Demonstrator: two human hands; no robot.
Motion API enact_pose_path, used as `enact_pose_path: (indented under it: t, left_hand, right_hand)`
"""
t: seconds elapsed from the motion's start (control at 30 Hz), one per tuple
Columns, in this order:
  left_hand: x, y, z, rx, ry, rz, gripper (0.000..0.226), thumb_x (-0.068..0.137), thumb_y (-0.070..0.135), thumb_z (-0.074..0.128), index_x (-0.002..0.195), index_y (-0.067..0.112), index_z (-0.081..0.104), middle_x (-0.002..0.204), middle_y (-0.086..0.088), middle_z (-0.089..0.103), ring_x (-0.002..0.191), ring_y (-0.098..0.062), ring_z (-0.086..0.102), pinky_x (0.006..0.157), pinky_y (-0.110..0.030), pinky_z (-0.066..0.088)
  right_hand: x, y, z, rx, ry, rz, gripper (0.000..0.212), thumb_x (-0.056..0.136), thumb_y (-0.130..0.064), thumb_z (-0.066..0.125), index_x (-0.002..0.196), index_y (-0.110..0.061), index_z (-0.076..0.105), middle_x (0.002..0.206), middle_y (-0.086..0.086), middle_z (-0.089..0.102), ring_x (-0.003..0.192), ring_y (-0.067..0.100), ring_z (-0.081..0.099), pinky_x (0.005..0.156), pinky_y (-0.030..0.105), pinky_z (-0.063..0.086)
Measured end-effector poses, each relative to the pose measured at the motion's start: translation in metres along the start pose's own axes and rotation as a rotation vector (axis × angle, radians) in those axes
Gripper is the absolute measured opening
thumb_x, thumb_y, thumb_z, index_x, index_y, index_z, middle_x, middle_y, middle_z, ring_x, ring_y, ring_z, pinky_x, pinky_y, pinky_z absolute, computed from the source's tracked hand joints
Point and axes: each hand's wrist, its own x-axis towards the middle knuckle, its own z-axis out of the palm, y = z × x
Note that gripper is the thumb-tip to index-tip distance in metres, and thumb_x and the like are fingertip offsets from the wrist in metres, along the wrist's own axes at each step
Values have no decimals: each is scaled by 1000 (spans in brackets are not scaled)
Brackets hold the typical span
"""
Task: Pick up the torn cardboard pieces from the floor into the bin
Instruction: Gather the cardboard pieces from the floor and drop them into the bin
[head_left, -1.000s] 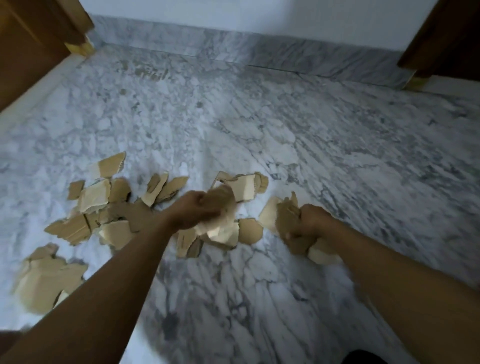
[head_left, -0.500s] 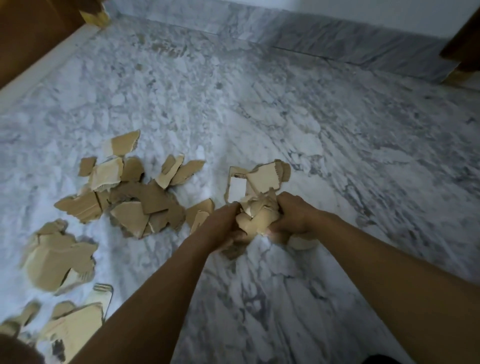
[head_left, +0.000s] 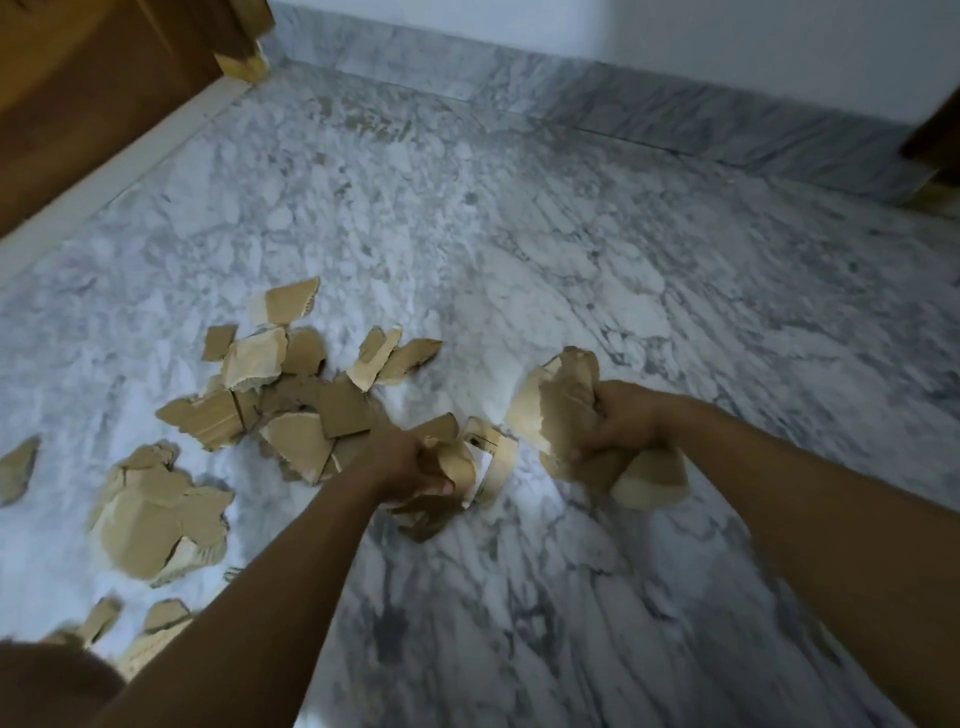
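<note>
Nearest, toward the floor's left edge, small scraps (head_left: 163, 616) lie flat. Just beyond them is a large torn sheet (head_left: 150, 519). Both forearms reach out over the marble floor (head_left: 519, 270).

The left grip (head_left: 410, 465) is curled tight round a crumpled wad (head_left: 457, 467). A few strips hang down from it, and I cannot tell whether they touch the floor. The right grip (head_left: 623, 423) is clenched on a bigger bundle (head_left: 553, 410), which fans out above and below the fist.

Half a second ago the two were pressed together on one clump. Now they have parted, each with its own share, and floor shows between them. I judge the gathering of this handful done and the load ready for the bin. The bin is not in view, so which way it lies cannot be told. The loose ends look likely to drop on the way.

Beyond the left grip lies the main heap (head_left: 291, 410) of cardboard pieces, spread toward the left edge. One outlying piece (head_left: 283, 306) sits farthest out. Most of the job looks still to be done.

Farther on, the grey-veined marble runs to a marble skirting (head_left: 623, 104) at the far edge, under a pale wall (head_left: 753, 36). A brown wooden panel (head_left: 78, 104) stands along the left edge, behind a white strip (head_left: 130, 156).
</note>
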Motion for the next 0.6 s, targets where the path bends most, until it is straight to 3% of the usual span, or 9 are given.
enact_pose_path:
  t: [0.1,0.2,0.27,0.37,0.5,0.6]
  left_hand:
    - [7,1,19,11,68,-9,75,76,50,78,140,22,49,147,-15,32,134,-33,36,104,-38,37]
    - [14,3,32,142,131,5,80,71,55,79,139,28,45,157,-10,6,137,-41,23,111,-48,30]
    - [19,4,33,161,173,29,89,67,55,82,140,24,42,157,-11,8,135,-42,28,111,-49,32]
    - [30,2,34,115,217,74,107,54,57,86,141,24,34,150,-10,22,131,-38,38,104,-46,41]
    - [44,-4,32,197,200,130,130,49,64,85,154,31,16,162,-7,6,139,-38,35,97,-46,45]
    - [41,1,25,225,204,76,140,54,55,88,157,25,-2,155,-13,22,126,-39,49,96,-45,45]
  right_hand:
    - [16,-15,-21,-21,68,8,49,72,-30,90,110,-25,60,102,-8,63,95,15,59,83,28,48]
    - [48,-19,-27,-73,142,60,52,71,-35,90,114,-14,70,110,5,69,97,22,65,88,34,55]
    - [68,-18,-25,-184,167,139,62,73,-43,85,124,-13,64,126,11,59,112,28,58,94,36,50]
    - [91,-8,-11,-330,142,267,83,77,-55,75,142,-14,44,151,15,24,138,42,27,108,47,38]
    - [98,2,5,-317,189,272,90,79,-56,74,146,-12,33,149,10,23,138,41,23,104,50,40]
    - [99,6,10,-241,252,246,99,70,-50,84,144,-15,29,145,12,31,136,40,28,101,52,43]
